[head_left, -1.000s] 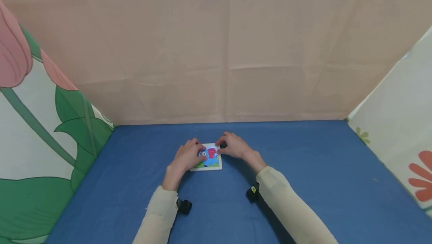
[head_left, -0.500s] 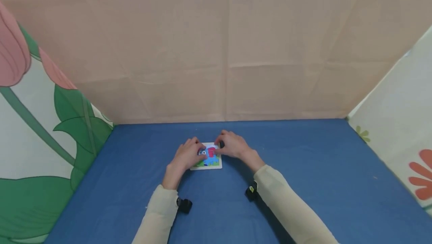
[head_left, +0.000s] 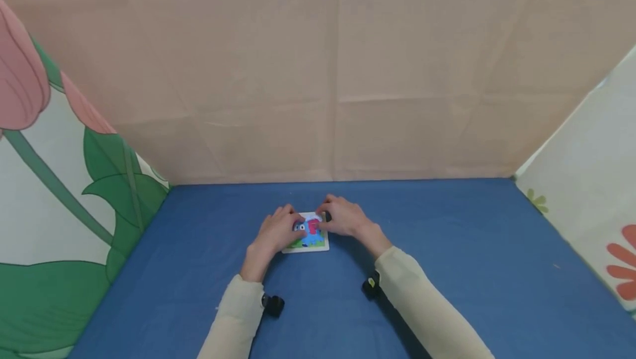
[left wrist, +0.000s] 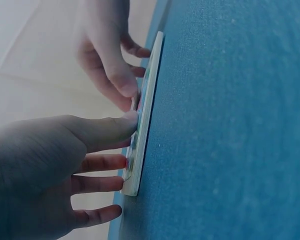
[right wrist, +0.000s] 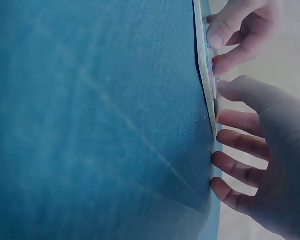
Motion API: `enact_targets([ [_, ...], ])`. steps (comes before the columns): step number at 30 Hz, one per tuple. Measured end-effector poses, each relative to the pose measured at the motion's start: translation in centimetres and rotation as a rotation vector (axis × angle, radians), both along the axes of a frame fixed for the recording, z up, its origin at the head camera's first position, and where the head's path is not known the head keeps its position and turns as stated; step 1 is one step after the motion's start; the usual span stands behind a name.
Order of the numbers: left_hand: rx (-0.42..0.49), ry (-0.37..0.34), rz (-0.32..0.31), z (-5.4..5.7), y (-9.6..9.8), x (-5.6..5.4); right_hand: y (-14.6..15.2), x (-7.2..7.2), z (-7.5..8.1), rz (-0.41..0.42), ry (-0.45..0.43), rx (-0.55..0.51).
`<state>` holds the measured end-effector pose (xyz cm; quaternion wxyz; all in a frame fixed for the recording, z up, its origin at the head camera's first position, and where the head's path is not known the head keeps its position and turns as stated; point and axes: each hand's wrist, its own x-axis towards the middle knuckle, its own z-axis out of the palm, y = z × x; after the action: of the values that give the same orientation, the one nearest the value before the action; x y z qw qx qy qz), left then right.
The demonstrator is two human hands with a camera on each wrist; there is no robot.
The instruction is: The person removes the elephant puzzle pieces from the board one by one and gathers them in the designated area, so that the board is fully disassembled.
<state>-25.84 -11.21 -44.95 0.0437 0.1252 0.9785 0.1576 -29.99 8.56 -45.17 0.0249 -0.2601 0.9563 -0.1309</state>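
A small square picture puzzle point(head_left: 312, 239) with a blue cartoon elephant and a pale border lies flat near the table's far middle. My left hand point(head_left: 277, 231) is at its left side, thumb and forefinger on the picture, the other fingers fairly straight in the left wrist view. Over the upper right corner, my right hand point(head_left: 346, 217) pinches a thin puzzle piece point(left wrist: 135, 102) between thumb and forefinger, tilted up from the board. A dark patch shows beneath the right fingers in the head view. The puzzle's edge point(right wrist: 204, 65) is seen side-on in the right wrist view.
A blue cloth point(head_left: 447, 270) covers the table. Behind it rises a beige, creased backdrop point(head_left: 328, 72). Flower-printed panels stand at left point(head_left: 54, 304) and right point(head_left: 586, 182). Small black cameras point(head_left: 273, 306) are worn on both wrists.
The right thumb and fingers have shifted slightly inward over the puzzle's upper right corner. The left hand keeps its place, and the puzzle stays where it was.
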Motion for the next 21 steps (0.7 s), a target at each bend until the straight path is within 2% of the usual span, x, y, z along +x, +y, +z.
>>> enact_targets([
  [8,-0.005,0.011,0.004,-0.20,0.05,-0.02,0.26,0.07,-0.12,0.045,-0.001,-0.016],
  [15,-0.005,0.019,0.006,-0.14,0.03,0.03,0.56,-0.30,-0.15,0.035,-0.054,-0.034],
  [21,0.011,0.015,0.014,-0.21,0.02,0.06,0.86,-0.13,0.03,0.045,-0.066,-0.070],
])
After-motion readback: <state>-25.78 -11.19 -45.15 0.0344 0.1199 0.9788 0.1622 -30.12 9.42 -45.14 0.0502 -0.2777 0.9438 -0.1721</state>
